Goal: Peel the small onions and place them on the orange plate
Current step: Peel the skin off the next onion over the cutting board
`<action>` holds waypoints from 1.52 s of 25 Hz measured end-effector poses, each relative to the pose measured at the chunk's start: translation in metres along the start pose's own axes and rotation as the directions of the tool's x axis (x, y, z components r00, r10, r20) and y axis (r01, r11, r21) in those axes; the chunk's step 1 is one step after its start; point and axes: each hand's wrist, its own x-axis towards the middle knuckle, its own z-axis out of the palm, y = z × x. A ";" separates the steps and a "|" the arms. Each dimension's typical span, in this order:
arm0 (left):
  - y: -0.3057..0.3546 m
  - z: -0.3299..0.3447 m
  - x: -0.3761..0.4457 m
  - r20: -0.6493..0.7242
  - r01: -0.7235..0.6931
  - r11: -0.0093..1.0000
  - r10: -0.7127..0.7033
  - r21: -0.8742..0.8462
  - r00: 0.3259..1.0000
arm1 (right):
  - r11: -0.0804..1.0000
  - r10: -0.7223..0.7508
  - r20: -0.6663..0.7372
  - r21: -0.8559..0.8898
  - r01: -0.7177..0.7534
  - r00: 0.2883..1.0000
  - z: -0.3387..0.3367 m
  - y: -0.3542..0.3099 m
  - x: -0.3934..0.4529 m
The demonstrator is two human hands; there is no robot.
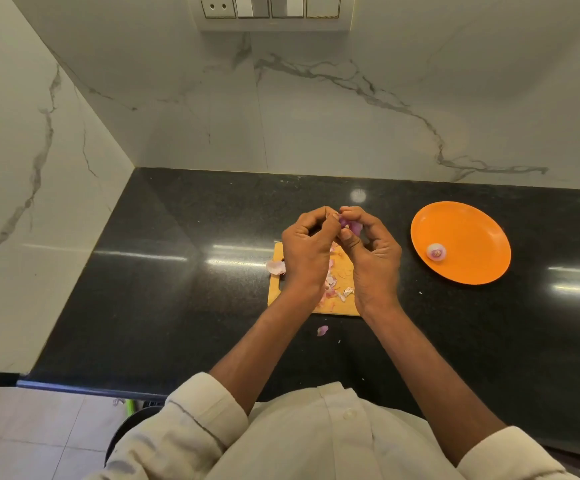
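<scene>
Both hands are meeting above a small wooden cutting board (274, 289), the left hand (307, 249) and right hand (373, 252) pinching together on one small purple onion (349, 226) held between the fingertips, its glossy skin showing in the gap. Papery pink and white peel scraps (332, 284) are lying scattered on the board, one curled piece (276, 267) is resting at its left edge, and another bit (322, 330) is sitting on the speckled black granite counter (150, 289) nearer the person. To the right, well apart, a smooth round orange plate (472, 233) is holding one peeled onion (435, 252) near its left rim. White veined marble is lining the walls behind.
</scene>
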 end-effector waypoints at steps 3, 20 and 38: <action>0.001 0.009 -0.004 0.036 0.206 0.935 -0.205 -0.290 0.978 | 0.997 0.025 -0.017 0.080 -0.023 1.000 0.000 0.003 0.004; 0.001 -0.011 0.003 -0.112 0.212 0.950 -0.242 -0.230 0.964 | 0.823 0.327 0.070 0.468 -0.321 0.942 -0.007 -0.003 0.009; -0.025 -0.033 0.006 0.033 -0.011 0.874 -0.005 0.486 0.999 | 0.782 0.500 0.072 0.391 -0.486 0.863 -0.025 0.001 0.014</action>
